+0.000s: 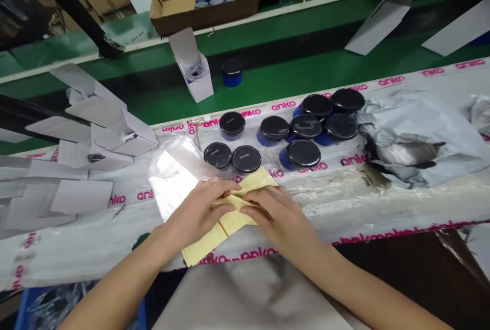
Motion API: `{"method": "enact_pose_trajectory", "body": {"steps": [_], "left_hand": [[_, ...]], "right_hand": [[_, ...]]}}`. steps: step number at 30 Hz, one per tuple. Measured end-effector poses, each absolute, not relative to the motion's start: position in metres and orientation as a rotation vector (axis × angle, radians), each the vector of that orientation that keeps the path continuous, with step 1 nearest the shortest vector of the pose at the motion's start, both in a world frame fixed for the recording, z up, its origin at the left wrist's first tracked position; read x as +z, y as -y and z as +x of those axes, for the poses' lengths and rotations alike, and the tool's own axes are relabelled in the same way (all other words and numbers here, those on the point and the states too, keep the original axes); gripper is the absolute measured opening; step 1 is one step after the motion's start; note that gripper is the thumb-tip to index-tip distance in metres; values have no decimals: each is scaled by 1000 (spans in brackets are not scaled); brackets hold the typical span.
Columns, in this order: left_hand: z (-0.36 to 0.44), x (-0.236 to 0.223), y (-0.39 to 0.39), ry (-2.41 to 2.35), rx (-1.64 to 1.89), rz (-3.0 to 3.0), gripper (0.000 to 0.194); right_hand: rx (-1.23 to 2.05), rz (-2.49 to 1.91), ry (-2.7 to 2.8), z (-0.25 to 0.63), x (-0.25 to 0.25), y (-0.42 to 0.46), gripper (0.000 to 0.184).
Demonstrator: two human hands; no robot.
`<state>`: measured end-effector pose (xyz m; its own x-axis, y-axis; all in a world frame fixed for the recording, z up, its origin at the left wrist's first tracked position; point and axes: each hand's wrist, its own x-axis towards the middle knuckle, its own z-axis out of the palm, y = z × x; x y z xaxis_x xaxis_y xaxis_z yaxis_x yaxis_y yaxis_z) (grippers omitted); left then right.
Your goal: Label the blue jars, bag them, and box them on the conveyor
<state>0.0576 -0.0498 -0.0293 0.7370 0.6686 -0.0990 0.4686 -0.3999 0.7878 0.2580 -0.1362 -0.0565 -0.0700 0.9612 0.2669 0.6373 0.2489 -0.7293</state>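
Note:
My left hand (204, 205) and my right hand (277, 215) meet over a yellow paper sheet (209, 245) with a brown line across it. Fingers and thumbs of both hands are pinched on its middle, where the paper bends up. Whether a smaller piece lies between the fingertips I cannot tell. Just beyond the sheet stand two round jars with black lids, one a dark-lidded jar (247, 159). To the right sits a cluster of several blue jars (306, 126) with glossy black lids. A clear plastic bag (174, 174) lies left of the sheet.
Open white boxes (111, 131) crowd the left. A white box (196, 77) and a blue jar (231, 73) stand on the green conveyor belt (268, 74). Behind is a cardboard tray (172, 8) of blue-and-silver tins. Crumpled plastic (432, 131) lies right.

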Motion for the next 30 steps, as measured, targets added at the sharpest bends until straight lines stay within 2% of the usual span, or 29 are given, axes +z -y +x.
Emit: {"method": "enact_pose_trajectory", "body": {"steps": [4, 14, 18, 23, 27, 30], "left_hand": [[60, -28, 43, -786, 248, 2100, 20], [65, -22, 42, -775, 160, 2053, 31], [69, -22, 44, -799, 152, 2086, 33], [71, -23, 45, -838, 149, 2106, 34], [65, -30, 44, -757, 162, 2040, 19], [63, -37, 45, -792, 224, 1973, 29]], "right_hand": [[525, -1465, 1774, 258, -53, 136, 9], [199, -1486, 1990, 256, -45, 138, 12], [115, -1464, 2038, 256, -44, 140, 18], [121, -1474, 1979, 254, -48, 141, 23], [261, -1450, 1905, 256, -51, 140, 16], [330, -1471, 1892, 257, -50, 139, 12]]}}
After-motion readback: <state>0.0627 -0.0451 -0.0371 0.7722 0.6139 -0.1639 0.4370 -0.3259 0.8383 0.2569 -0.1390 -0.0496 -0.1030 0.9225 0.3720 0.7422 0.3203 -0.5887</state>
